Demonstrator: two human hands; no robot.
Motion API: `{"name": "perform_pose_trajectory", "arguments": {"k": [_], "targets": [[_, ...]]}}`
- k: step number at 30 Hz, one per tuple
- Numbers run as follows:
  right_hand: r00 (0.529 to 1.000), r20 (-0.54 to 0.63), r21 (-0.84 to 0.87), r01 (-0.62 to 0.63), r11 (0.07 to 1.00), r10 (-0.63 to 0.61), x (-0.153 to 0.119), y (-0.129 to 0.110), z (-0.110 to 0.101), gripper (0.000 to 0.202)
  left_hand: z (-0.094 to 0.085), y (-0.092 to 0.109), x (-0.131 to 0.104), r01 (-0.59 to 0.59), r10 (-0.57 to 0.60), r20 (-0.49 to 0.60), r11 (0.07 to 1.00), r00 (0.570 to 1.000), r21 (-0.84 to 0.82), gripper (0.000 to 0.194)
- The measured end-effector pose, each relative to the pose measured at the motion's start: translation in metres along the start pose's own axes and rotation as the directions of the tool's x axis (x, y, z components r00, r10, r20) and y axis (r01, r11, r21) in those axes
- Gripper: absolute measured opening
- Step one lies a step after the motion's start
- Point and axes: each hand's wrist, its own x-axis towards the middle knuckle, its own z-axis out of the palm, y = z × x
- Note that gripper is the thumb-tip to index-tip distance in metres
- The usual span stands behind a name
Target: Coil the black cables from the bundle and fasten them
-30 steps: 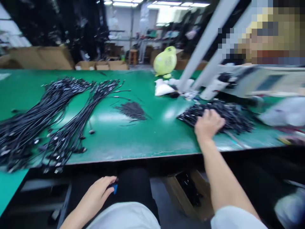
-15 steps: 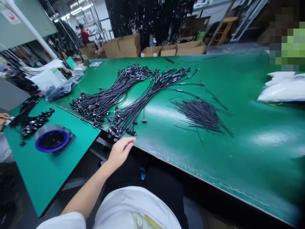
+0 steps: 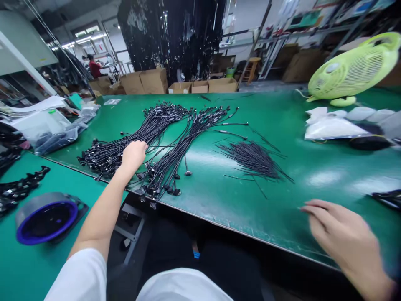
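My left hand (image 3: pixel 134 155) is over the near part of a thick bundle of black cables (image 3: pixel 156 123). Its fingers are curled together at the bundle's right side, and what they hold, if anything, is hidden. To its right lies a second, thinner bundle of black cables (image 3: pixel 180 152) with small connectors at both ends. Low above the table at the right is my right hand (image 3: pixel 343 236), with fingers and thumb pressed together; I cannot make out anything between them. Between the hands lies a pile of thin black tubes or strips (image 3: pixel 250 159).
On the green table (image 3: pixel 213 196) stand a green fan (image 3: pixel 354 69) and white plastic bags (image 3: pixel 335 125). A dark item (image 3: pixel 388 198) lies at the right edge. A round purple-rimmed holder (image 3: pixel 46 221) sits on the left side table. Cardboard boxes (image 3: pixel 153 81) are behind.
My left hand has moved from the table's front edge forward and left onto the thick cable bundle. My right hand has come into view. The camera has turned right.
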Motion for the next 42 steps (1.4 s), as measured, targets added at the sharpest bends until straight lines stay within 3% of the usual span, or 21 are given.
{"name": "perform_pose_trajectory", "arguments": {"k": [2,5,7,10,12,14,16,18,23,25,27,28,30,31,33,35,38,40,42], "targets": [[0.983,0.145,0.173,0.085,0.981,-0.111,0.023,-0.04,0.012,0.026,-0.015,0.0,-0.012,-0.019,0.023,0.017,0.977,1.0,-0.21,0.035],[0.897,0.348,0.363,0.138,0.921,-0.272,0.068,-0.111,0.037,0.029,-0.024,0.001,-0.032,-0.005,0.087,0.136,0.858,0.987,-0.514,0.035],[0.816,0.41,0.406,0.238,0.882,-0.408,0.102,-0.156,0.06,0.033,-0.02,-0.002,-0.042,-0.01,0.091,0.161,0.894,0.983,-0.448,0.031],[0.725,0.457,0.26,0.446,0.857,-0.516,0.153,-0.206,0.107,0.039,-0.004,-0.013,-0.05,-0.078,0.103,0.143,0.982,0.984,-0.172,0.025],[0.704,0.471,0.166,0.522,0.837,-0.532,0.184,-0.226,0.14,0.041,0.007,-0.015,-0.055,-0.098,0.107,0.127,0.993,0.986,-0.072,0.025],[0.692,0.484,0.133,0.548,0.826,-0.536,0.209,-0.236,0.167,0.034,0.017,-0.01,-0.06,-0.124,0.132,0.094,0.988,0.987,-0.091,0.026],[0.672,0.495,0.127,0.571,0.811,-0.551,0.224,-0.238,0.183,0.026,0.027,0.002,-0.066,-0.179,0.191,0.065,0.972,0.98,-0.15,0.029],[0.66,0.486,0.115,0.602,0.791,-0.573,0.23,-0.238,0.185,0.025,0.039,0.016,-0.069,-0.203,0.219,0.044,0.95,0.975,-0.236,0.033],[0.715,0.375,0.041,0.623,0.781,-0.59,0.231,-0.238,0.144,0.038,0.052,0.035,-0.062,-0.168,0.19,0.01,0.889,0.982,-0.427,0.014],[0.676,0.304,0.025,0.699,0.715,-0.671,0.24,-0.233,0.122,0.036,0.044,0.035,-0.063,-0.181,0.21,0.003,0.851,0.978,-0.493,0.021],[0.665,0.26,-0.044,0.732,0.68,-0.7,0.258,-0.216,0.1,0.033,0.028,0.03,-0.072,-0.147,0.219,0.018,0.712,0.976,-0.687,0.029],[0.705,0.247,-0.103,0.701,0.705,-0.665,0.269,-0.202,0.089,0.033,0.019,0.026,-0.078,-0.098,0.212,0.037,0.59,0.976,-0.802,0.031],[0.846,0.183,-0.239,0.532,0.812,-0.501,0.289,-0.165,0.065,0.04,0.0,0.014,-0.093,0.045,0.186,0.107,0.31,0.977,-0.95,0.032],[0.905,0.129,-0.292,0.425,0.857,-0.404,0.296,-0.145,0.052,0.044,-0.007,0.007,-0.1,0.111,0.175,0.151,0.219,0.973,-0.969,0.033],[0.956,0.045,-0.346,0.286,0.894,-0.288,0.3,-0.108,0.026,0.05,-0.015,-0.006,-0.11,0.189,0.165,0.223,0.201,0.961,-0.961,0.035],[0.966,0.05,-0.378,0.254,0.89,-0.255,0.288,-0.083,0.0,0.055,-0.014,-0.014,-0.115,0.192,0.185,0.259,0.317,0.948,-0.929,0.036],[0.962,0.164,-0.368,0.264,0.892,-0.217,0.244,-0.07,-0.025,0.067,-0.004,-0.011,-0.115,0.131,0.227,0.276,0.501,0.934,-0.856,0.034],[0.959,0.23,-0.294,0.232,0.927,-0.167,0.204,-0.071,-0.033,0.07,0.004,0.0,-0.113,0.186,0.239,0.305,0.417,0.922,-0.89,0.034],[0.946,0.292,-0.059,0.166,0.984,-0.142,0.157,-0.077,-0.035,0.057,0.011,0.017,-0.111,0.294,0.258,0.34,0.204,0.904,-0.934,0.034]]}}
